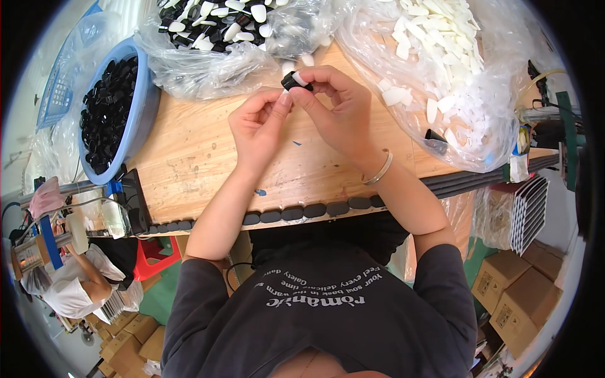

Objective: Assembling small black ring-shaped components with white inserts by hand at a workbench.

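Observation:
A small black plastic part with a white oval piece (290, 82) on it is held at fingertip height over the wooden table (208, 138). My right hand (340, 110) pinches it between thumb and fingers, the white piece under the fingertips. My left hand (259, 126) is closed, thumb against forefinger, its tips at the part's near left edge. Just beyond lie two loose white pieces (307, 60). The fingers partly hide how black and white meet.
At left stands a blue basin (150, 94) full of black parts. A clear bag (201, 75) of black and white parts lies at the back. Another bag (372, 38) with white pieces spreads at right. Black pads (292, 213) line the table's near edge. A person (82, 283) sits at lower left.

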